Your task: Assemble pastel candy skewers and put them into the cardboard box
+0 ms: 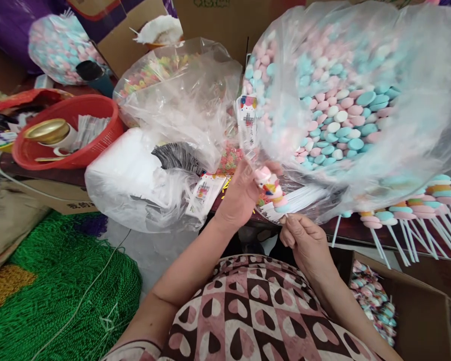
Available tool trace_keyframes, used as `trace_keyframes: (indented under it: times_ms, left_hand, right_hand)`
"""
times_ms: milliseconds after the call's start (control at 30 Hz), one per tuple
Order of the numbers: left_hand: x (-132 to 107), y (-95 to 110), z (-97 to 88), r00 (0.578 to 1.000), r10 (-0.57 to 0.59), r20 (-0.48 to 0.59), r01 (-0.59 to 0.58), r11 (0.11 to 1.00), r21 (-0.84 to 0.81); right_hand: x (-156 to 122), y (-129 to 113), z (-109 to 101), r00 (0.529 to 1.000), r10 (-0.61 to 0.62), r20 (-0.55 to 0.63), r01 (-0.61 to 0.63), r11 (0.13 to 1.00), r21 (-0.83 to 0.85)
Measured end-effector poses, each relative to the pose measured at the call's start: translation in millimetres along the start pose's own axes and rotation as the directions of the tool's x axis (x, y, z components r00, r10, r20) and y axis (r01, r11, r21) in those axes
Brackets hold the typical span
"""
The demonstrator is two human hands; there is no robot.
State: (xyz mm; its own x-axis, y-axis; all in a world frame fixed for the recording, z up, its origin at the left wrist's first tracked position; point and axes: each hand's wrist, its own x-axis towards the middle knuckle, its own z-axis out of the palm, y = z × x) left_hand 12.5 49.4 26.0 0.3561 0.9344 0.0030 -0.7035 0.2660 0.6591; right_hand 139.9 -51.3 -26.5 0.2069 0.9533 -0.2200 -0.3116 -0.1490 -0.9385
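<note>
A candy skewer (273,193) is up in front of the person's body, between the two hands, over the near edge of the table. Its long axis slants: the pink and white candy end points up and toward the person's left, while the thin stick runs down toward the right. The right hand (302,234) has thumb and fingers pinched together on that stick, just below the lowest candy, so the candy lies above and to the left of this grip. The left hand (244,193) is nearer the candy end, its fingers curled about the top; with the blur there, one cannot tell whether they press on the candy or on clear film around it

Close behind the right hand lies a sheaf of white sticks (300,196), beside a large clear bag (278,95) full of pink, blue and white candies. Farther right, more skewers (417,213) rest in a row with their sticks over the table edge, above a cardboard box (423,313) holding wrapped pieces (374,301). Left of the left hand are printed wrappers (204,194), then a red basket (110,128)
</note>
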Motion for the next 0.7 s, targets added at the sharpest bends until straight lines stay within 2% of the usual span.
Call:
trace_keyframes:
  times_ms: [133,233,300,367,433,533,633,700]
  left_hand:
    - [7,-3,2.6,0.997,0.018,-0.069,-0.014,0.999,0.047]
    - [3,-16,4.1,0.994,-0.036,-0.105,0.043,0.997,0.064]
    - [-2,-22,3.1,0.990,-0.069,-0.126,0.076,0.996,0.045]
    - [-5,-21,0.9,0.989,-0.100,-0.110,0.106,0.993,0.050]
    - [-5,-13,-1.9,0.990,-0.112,-0.081,0.119,0.989,0.090]
    - [2,3,-6.1,0.994,-0.035,-0.107,0.048,0.991,0.122]
    - [12,15,-11.1,0.980,0.067,-0.185,-0.039,0.988,0.149]
    - [16,18,-15.1,0.970,0.104,-0.219,-0.056,0.974,0.218]
  right_hand:
    - [-1,4,-3,1.000,0.021,-0.007,-0.022,0.991,-0.129]
    - [-1,2,-2,0.998,-0.039,-0.047,0.029,0.981,-0.194]
    - [0,0,0,0.998,-0.060,-0.014,0.055,0.970,-0.239]
    - [0,-1,1,0.998,-0.049,0.027,0.054,0.964,-0.259]
    - [-1,0,1,0.999,-0.034,0.021,0.038,0.968,-0.249]
    - [-1,1,-3,0.998,-0.051,-0.041,0.038,0.963,-0.268]
    - [-2,-1,-8,0.989,-0.126,-0.082,0.091,0.933,-0.347]
    - [-2,-3,-12,0.978,-0.181,-0.098,0.131,0.915,-0.381]
